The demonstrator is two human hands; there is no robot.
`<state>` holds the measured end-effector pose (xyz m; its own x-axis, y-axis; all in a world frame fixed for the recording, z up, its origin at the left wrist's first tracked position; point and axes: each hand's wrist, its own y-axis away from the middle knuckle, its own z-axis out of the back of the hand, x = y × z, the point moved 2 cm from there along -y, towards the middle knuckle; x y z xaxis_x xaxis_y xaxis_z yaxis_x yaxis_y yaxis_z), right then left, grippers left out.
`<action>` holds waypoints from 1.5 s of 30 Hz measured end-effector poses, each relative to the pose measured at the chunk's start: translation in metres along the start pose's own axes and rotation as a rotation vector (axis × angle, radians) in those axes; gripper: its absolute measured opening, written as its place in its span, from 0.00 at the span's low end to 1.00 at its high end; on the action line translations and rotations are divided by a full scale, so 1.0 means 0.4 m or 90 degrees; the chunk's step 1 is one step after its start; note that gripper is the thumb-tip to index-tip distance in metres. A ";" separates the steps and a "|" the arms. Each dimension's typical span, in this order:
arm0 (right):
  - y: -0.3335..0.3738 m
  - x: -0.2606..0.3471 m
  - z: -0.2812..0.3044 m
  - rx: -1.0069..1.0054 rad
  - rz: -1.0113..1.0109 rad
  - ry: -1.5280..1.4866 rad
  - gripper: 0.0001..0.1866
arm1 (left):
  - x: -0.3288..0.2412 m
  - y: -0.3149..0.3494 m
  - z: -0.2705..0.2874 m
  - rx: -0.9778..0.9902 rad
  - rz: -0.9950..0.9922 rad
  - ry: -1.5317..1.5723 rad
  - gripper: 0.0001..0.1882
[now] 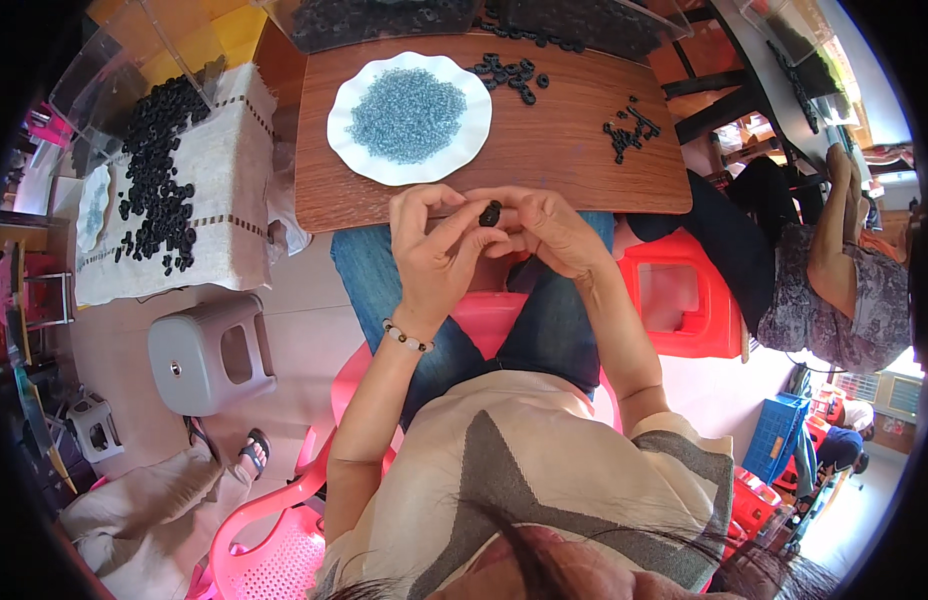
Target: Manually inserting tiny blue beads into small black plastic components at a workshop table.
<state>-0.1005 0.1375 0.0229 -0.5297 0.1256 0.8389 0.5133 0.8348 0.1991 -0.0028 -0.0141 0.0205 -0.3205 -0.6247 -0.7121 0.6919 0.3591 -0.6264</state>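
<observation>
Over the near edge of the wooden table, my two hands meet above my lap. My left hand (432, 240) is closed, with a small black ring-like part (491, 213) pinched between its thumb and fingers. Close against it, my right hand (556, 232) has its fingers bent and closed near the same part; what lies between them is hidden. Just beyond the hands stands a white scalloped plate (341, 135) heaped with tiny translucent blue-grey pieces (407, 115). Several black rings (510, 74) lie to the plate's right, and smaller black parts (632, 130) are scattered farther right.
Clear bins of black parts (379, 22) line the table's (554, 150) far edge. At left, a cloth-covered table (229, 180) carries more black rings. A grey stool (189, 360) and a seated person's legs are at left; a red stool (684, 290) and another person (834, 285) are at right.
</observation>
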 end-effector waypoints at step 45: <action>-0.154 0.188 0.199 -0.434 0.193 0.802 0.17 | 0.023 -0.008 -0.012 0.025 0.235 0.145 0.05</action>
<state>-0.2257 0.1381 0.0334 0.3991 -0.5942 0.6983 0.8980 0.4070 -0.1668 -0.0110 -0.0179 0.0145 -0.1786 -0.2891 -0.9405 0.8093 0.5004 -0.3075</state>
